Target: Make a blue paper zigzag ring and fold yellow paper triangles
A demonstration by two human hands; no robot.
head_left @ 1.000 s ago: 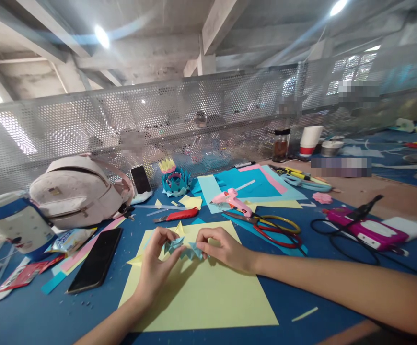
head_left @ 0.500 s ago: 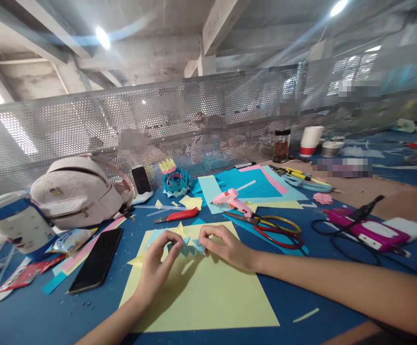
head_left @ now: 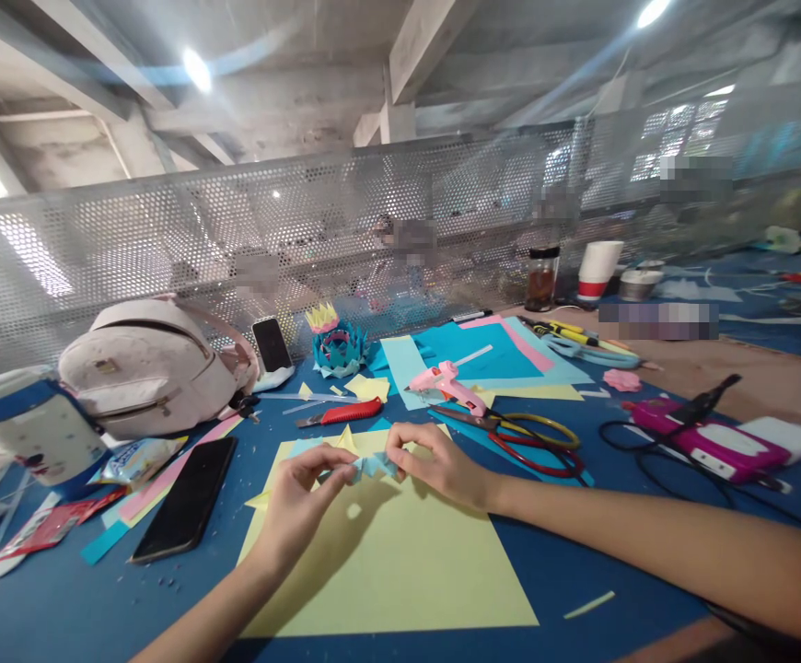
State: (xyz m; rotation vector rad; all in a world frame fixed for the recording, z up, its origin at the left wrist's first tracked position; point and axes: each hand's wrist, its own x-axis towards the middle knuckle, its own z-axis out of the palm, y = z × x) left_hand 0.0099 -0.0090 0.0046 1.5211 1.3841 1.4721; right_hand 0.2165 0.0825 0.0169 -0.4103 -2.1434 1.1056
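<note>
A small folded strip of light blue paper (head_left: 376, 466) with pointed edges is pinched between both hands. My left hand (head_left: 304, 488) grips its left end with thumb and fingers. At the other end, my right hand (head_left: 435, 465) is closed on the paper, its fingertips curled. Both hands are over a yellow paper sheet (head_left: 400, 562) lying flat on the blue table. Yellow pointed paper pieces (head_left: 346, 438) show just behind the hands. Part of the strip is hidden by my fingers.
Beyond the hands lie a red utility knife (head_left: 342, 413), a pink glue gun (head_left: 447, 385) and scissors (head_left: 511, 437). A blue paper crown-like piece (head_left: 340, 348) stands near the mesh partition. Left are a phone (head_left: 185, 497), a backpack (head_left: 145, 368) and a mug (head_left: 38, 433); right, a magenta device (head_left: 711, 442) with cables.
My left hand has turned slightly and its fingers have straightened along the strip. My right hand has risen a little. Both still hold the light blue paper.
</note>
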